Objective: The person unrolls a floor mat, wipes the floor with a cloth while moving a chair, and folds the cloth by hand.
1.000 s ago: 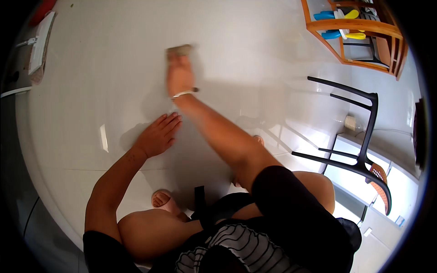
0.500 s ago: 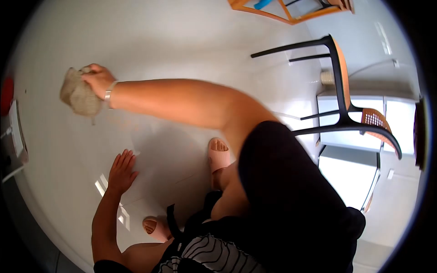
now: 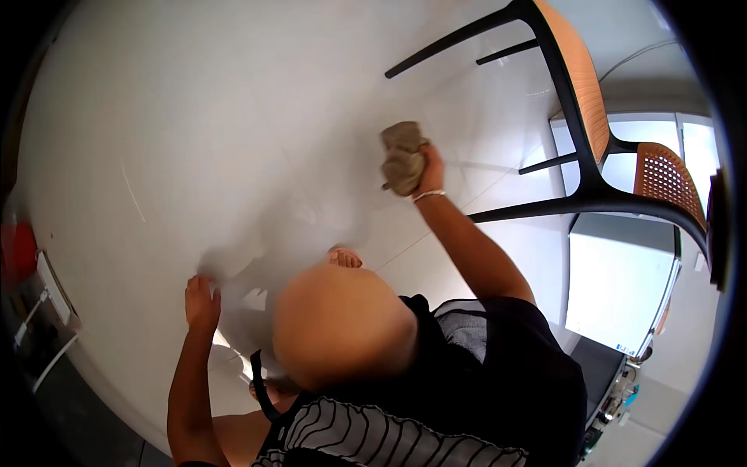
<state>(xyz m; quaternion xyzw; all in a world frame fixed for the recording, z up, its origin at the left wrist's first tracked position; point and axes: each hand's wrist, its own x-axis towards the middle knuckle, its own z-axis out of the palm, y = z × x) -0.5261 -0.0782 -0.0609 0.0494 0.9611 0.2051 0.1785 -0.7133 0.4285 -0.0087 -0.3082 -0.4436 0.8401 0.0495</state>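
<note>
The pale tiled floor (image 3: 179, 140) fills most of my view. At two o'clock I see the black-framed chair (image 3: 572, 101), its nearest leg ending close to my right wrist. The crumpled brown cloth (image 3: 403, 165) sits near centre, toward one o'clock; I can't tell whether it touches the floor. My right hand (image 3: 430, 171) grips its edge. Out at eight o'clock, my left hand (image 3: 204, 303) is open and empty, fingers extended, well apart from the cloth.
</note>
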